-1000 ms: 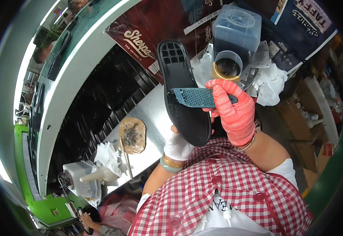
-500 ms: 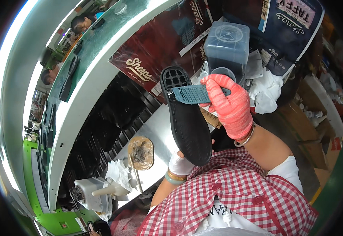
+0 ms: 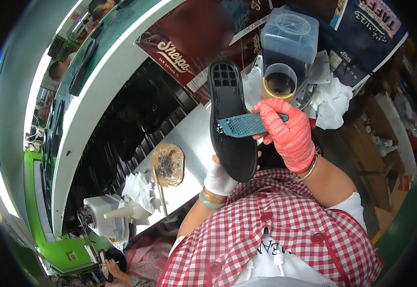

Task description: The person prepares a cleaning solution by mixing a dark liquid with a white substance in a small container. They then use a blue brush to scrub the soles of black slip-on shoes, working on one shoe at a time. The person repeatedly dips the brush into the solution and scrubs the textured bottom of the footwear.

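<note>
My left hand (image 3: 219, 181), in a white glove, grips a black shoe sole (image 3: 232, 153) from behind and below, near its lower end. The sole stands tilted up toward the far side, with a grid of hollows at its far end. In the coral-pink glove, my right hand (image 3: 287, 134) is closed round the end of a flat teal brush (image 3: 244, 125) with a dotted texture. The brush lies across the middle of the sole, its tip at the left edge beside small white flecks. Whether bristles press on the sole is hidden.
Beyond my right hand stand a cup of dark liquid (image 3: 281, 83), a clear plastic container (image 3: 289, 36) and crumpled white paper (image 3: 332, 103). A stained round pad (image 3: 168, 165) and a white-handled tool (image 3: 122, 211) lie left. Further left runs a curved-looking green-topped bench (image 3: 117, 43) with soles.
The brush has moved down the sole from below the hollow grid to about the middle. The sole has shifted slightly, and the cup now shows beyond my right hand.
</note>
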`<action>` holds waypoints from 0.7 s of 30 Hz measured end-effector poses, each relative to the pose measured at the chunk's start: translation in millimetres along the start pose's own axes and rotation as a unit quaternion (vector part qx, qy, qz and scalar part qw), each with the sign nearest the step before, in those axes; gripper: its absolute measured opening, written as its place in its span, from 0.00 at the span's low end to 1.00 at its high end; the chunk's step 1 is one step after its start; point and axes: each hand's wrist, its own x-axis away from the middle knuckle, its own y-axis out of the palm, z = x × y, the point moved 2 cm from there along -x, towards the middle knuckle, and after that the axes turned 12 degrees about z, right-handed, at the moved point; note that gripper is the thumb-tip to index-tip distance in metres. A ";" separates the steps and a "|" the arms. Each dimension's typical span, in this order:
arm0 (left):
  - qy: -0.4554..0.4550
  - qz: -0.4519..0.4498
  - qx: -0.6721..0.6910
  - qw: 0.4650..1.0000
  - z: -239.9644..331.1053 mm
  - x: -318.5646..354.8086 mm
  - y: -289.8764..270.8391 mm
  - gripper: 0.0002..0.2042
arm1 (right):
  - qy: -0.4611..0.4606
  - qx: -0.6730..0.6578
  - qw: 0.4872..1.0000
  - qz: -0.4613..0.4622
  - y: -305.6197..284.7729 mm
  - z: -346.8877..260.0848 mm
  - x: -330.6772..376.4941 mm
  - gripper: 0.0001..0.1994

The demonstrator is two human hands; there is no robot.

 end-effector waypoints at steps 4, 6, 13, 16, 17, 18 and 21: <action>0.013 0.003 -0.003 1.000 -0.3 -1.2 -4.4 0.44 | 0.031 0.020 0.999 -0.015 1.1 0.5 3.5 0.10; 0.019 0.008 -0.007 1.000 -0.4 -1.9 -5.5 0.44 | 0.047 0.032 0.998 -0.024 1.0 -0.5 5.5 0.10; 0.085 0.067 -0.004 0.994 -2.1 -5.4 -10.4 0.40 | 0.043 0.066 0.995 -0.060 1.8 6.6 16.4 0.10; 0.067 0.058 0.015 0.996 -0.8 -4.1 -16.5 0.38 | 0.025 0.090 0.993 -0.074 2.0 11.9 21.3 0.09; 0.060 0.086 0.021 0.994 -2.2 -3.6 -18.6 0.38 | 0.018 0.100 0.992 -0.079 2.2 13.1 23.0 0.09; 0.053 0.115 0.029 0.992 -3.6 -2.9 -20.8 0.38 | 0.021 0.102 0.991 -0.083 2.6 13.2 25.0 0.09; 0.042 0.135 0.019 0.990 -2.3 -0.4 -22.0 0.39 | 0.032 0.094 0.991 -0.090 4.9 12.1 32.1 0.08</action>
